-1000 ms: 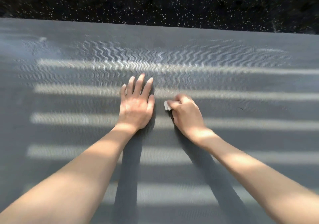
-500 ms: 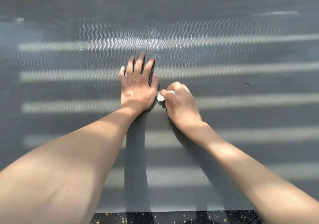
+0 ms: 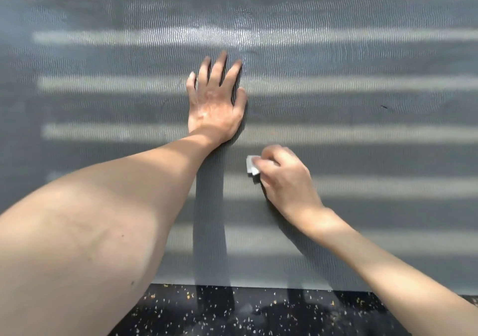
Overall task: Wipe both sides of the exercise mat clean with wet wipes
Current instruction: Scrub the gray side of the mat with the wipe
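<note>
A grey ribbed exercise mat (image 3: pixel 362 97) lies flat and fills most of the view, crossed by bands of sunlight. My left hand (image 3: pixel 214 102) rests flat on it near the middle, fingers straight and spread. Nearer to me and to the right, my right hand (image 3: pixel 284 177) grips a small folded white wet wipe (image 3: pixel 252 166) and presses it against the mat. Only the wipe's left end shows past my fingers.
The mat's near edge runs along the bottom, with black speckled floor (image 3: pixel 245 312) below it. A small dark mark (image 3: pixel 384 107) sits on the mat at the right. A wet sheen (image 3: pixel 243 35) shows beyond my left hand.
My right hand has drawn the wipe back toward me, away from my left hand. The view has dropped, bringing the mat's near edge and the floor into sight. My left hand stays planted.
</note>
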Action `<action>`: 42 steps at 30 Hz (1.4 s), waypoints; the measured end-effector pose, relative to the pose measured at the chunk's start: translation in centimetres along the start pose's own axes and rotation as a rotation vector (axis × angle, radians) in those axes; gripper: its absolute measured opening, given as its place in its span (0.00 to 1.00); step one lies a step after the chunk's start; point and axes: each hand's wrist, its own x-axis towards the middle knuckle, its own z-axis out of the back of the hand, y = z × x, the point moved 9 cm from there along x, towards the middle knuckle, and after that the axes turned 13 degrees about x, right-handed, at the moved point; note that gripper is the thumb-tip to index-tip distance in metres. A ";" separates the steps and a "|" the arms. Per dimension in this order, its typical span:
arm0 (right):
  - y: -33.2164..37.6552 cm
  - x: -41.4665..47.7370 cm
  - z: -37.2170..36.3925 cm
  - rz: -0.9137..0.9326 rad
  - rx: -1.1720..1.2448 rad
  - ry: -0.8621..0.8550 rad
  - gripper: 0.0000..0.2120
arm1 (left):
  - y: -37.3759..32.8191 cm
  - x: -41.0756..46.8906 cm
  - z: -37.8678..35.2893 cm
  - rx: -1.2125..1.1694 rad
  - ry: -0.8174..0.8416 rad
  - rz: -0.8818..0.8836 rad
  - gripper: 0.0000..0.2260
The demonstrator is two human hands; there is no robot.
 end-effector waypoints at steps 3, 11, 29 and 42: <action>1.5 -4.4 -0.6 0.028 0.097 0.110 0.09 | 0.0 0.0 -0.1 0.002 0.003 -0.003 0.24; -0.1 0.6 -0.3 -0.047 0.011 -0.029 0.04 | 0.1 0.0 0.0 0.005 -0.003 -0.002 0.24; 2.8 -7.9 -2.3 0.004 0.119 0.209 0.13 | 0.0 -0.2 0.0 0.017 0.002 -0.004 0.25; 1.9 -7.3 -1.0 0.016 0.077 0.132 0.05 | -0.6 -1.4 -0.4 0.072 0.034 -0.043 0.24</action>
